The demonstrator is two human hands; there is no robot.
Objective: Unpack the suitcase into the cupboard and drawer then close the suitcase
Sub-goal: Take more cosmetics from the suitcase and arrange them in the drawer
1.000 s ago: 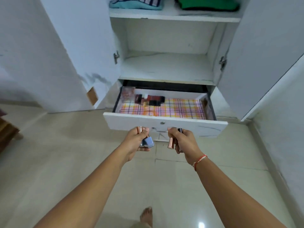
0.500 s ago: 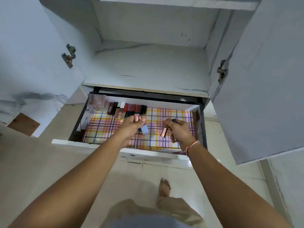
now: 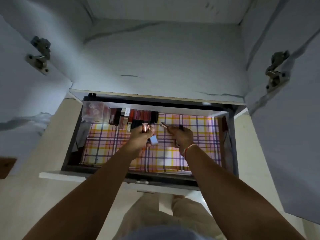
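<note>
Both my arms reach into the pulled-out white drawer point(image 3: 107, 177) under the white cupboard shelf point(image 3: 161, 63), whose two doors stand open at either side. My left hand point(image 3: 141, 138) grips a rose-gold cosmetic tube point(image 3: 145, 127) and a pale blue little bottle point(image 3: 153, 140) just in front of the row of dark red and black lipstick tubes point(image 3: 138, 116) along the back wall, beside a clear plastic box point(image 3: 94, 110) in the back left corner. My right hand point(image 3: 182, 137) grips a second rose-gold tube point(image 3: 164, 125) and a dark one, over the plaid purple-and-yellow liner point(image 3: 199, 135), which lies bare to the right and front.
</note>
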